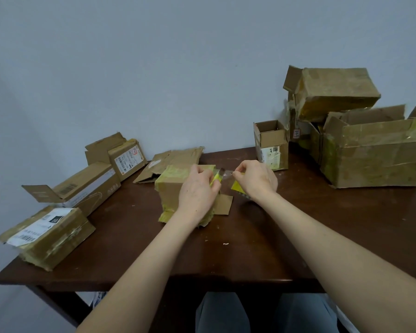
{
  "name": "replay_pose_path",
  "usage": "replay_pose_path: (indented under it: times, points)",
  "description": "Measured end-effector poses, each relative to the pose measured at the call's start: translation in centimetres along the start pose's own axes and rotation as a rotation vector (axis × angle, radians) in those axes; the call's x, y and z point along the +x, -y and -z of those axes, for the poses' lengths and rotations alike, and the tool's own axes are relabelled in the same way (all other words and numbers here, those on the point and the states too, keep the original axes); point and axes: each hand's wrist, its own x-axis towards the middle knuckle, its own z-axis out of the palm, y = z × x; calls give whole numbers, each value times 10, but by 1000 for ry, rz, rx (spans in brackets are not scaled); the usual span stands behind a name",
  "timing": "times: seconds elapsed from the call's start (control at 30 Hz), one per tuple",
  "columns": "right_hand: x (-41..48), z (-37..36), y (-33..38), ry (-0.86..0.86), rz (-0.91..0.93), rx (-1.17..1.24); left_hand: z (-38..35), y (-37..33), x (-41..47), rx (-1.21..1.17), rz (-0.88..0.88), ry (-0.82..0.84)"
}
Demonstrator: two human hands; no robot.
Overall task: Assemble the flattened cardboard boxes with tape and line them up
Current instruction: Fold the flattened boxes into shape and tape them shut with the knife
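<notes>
A taped box [172,191] is stood at the centre of the dark wooden table [250,260], with one brown flap laid flat at its 3 o'clock side. It is partly covered by the left hand [197,191], whose fingers are curled round a yellow-green tool [216,179] with a dark tip. A clear tape strip [227,173] is pinched between thumb and fingertips of the right hand [256,180], just beside the tool. A yellow piece [237,186] is seen under that hand; what it is cannot be told.

Flattened cardboard [175,161] is laid at 12 o'clock. At 8 o'clock a closed box [58,243] is marked with a white shipping label [37,228] bearing barcodes and a black square; its print is too small to be read. At 9 o'clock a long box [89,188] with a barcode is seen, and at 10 o'clock a labelled box [127,158] with red handwriting that cannot be read. At 1 o'clock a small open box [271,145] is printed with a QR code. At 3 o'clock a large open box [375,159] is stood, and another box [332,92] is stacked behind it.
</notes>
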Motion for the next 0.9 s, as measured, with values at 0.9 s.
replay_pose_path:
  times: [0.9]
  points:
    - [-12,-6,-9,-85,75,-69,2,-3,-8,318,-90,16]
